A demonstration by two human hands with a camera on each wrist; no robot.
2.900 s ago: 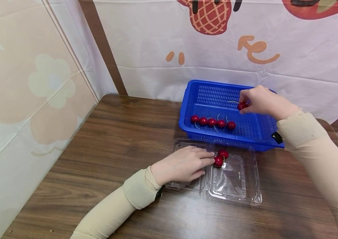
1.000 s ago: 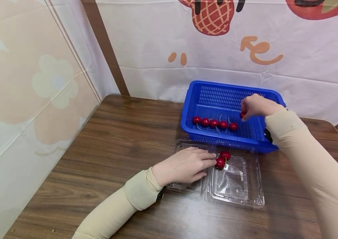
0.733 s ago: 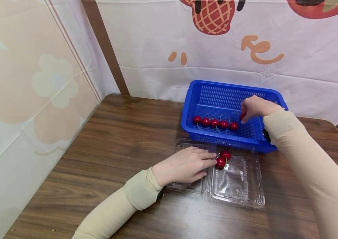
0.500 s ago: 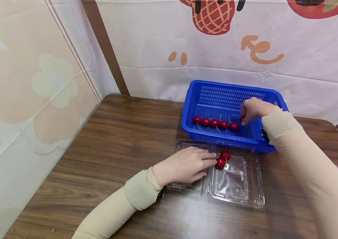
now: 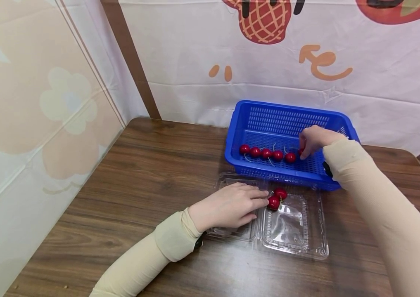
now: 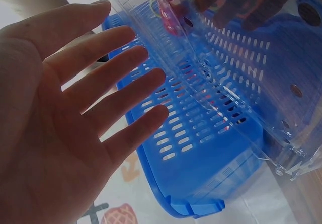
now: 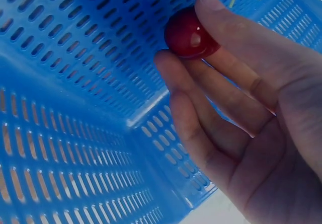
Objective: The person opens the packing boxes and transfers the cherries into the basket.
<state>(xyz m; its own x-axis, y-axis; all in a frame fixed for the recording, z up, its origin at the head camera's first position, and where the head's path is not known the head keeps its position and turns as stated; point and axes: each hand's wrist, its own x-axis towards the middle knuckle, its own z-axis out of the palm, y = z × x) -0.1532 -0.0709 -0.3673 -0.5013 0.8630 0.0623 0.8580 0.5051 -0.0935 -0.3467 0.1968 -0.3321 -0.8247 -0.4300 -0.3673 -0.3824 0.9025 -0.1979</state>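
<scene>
My right hand (image 5: 314, 139) reaches into the blue basket (image 5: 234, 123) and pinches a dark red cherry (image 7: 188, 35) between thumb and fingers, close over the basket floor. This cherry lines up at the right end of a row of several cherries (image 5: 266, 153) with thin stems. In front of the basket lies an opened clear plastic clamshell box (image 5: 315, 231). Two cherries (image 5: 274, 202) sit in its right half, one against the other. My left hand (image 5: 230, 206) lies over the left half with fingers extended, fingertips right at the nearer cherry; the left wrist view shows its palm (image 6: 55, 133) holding nothing.
Everything stands on a brown wooden table (image 5: 120, 198). A white printed cloth (image 5: 187, 49) hangs behind the basket, and another patterned sheet (image 5: 20, 123) runs along the left side.
My right hand has lowered the pinched cherry toward the basket floor, bringing it nearer the row's right end. The left hand and the two cherries in the clamshell have stayed put.
</scene>
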